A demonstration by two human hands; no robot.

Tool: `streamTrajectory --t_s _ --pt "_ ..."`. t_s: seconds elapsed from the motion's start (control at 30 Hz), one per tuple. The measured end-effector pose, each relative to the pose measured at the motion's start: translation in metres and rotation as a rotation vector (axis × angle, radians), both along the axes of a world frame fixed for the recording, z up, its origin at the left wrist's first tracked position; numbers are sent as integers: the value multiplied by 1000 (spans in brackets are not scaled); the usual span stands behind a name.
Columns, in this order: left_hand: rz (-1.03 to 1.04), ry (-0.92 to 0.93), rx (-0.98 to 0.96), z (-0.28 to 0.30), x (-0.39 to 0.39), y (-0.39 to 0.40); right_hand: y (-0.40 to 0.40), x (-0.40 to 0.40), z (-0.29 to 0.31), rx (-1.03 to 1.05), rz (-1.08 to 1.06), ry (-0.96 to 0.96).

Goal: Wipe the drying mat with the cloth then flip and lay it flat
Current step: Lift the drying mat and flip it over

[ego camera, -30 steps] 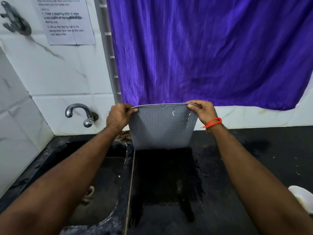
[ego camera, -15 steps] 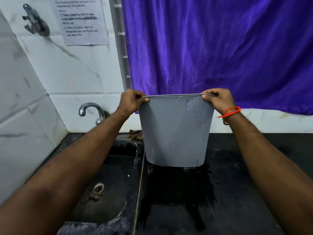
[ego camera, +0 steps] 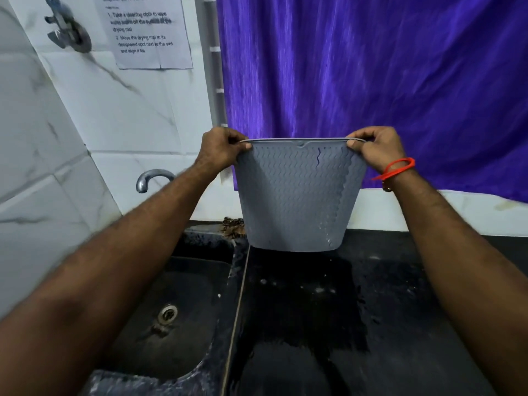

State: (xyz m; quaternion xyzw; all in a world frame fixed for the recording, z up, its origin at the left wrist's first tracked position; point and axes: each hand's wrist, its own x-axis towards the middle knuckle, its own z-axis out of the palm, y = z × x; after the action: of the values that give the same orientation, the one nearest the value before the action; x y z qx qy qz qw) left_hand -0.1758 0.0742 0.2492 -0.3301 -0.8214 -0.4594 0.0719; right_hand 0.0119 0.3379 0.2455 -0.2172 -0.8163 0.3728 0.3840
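Note:
The grey ribbed drying mat (ego camera: 297, 201) hangs upright in the air above the black counter (ego camera: 385, 295), its lower edge clear of the wet surface. My left hand (ego camera: 220, 147) pinches its top left corner. My right hand (ego camera: 374, 147), with a red band at the wrist, pinches the top right corner. Water drops and streaks show on the mat's face. No cloth is in view.
A dark sink (ego camera: 171, 304) with a metal drain lies at the left, a tap (ego camera: 151, 178) above it. A purple curtain (ego camera: 371, 81) hangs behind the mat. A printed sheet (ego camera: 145, 32) is stuck to the tiled wall. A brown scrubber (ego camera: 233, 225) sits at the sink's back corner.
Both hands have lifted the mat higher off the counter, so its lower edge now hangs free. My view has tilted and shifted left, showing more of the sink.

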Motion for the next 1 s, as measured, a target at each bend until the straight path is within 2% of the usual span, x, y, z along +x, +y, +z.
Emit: streamTrajectory --t_s 0.3,0.5,0.77,0.9,1.0 --pt "-12 49 3 6 -6 0 11 -2 18 26 64 -57" --pt "-36 40 -48 3 -7 -1 13 4 24 -16 125 -176" --pt "-111 -125 -154 -25 -14 -1 13 9 -1 -190 179 -405" --pt "-110 -257 -157 -45 -14 5 19 6 -25 -302 186 -419" --pt "-101 -306 -136 -53 -13 11 27 1 -41 -252 135 -423"
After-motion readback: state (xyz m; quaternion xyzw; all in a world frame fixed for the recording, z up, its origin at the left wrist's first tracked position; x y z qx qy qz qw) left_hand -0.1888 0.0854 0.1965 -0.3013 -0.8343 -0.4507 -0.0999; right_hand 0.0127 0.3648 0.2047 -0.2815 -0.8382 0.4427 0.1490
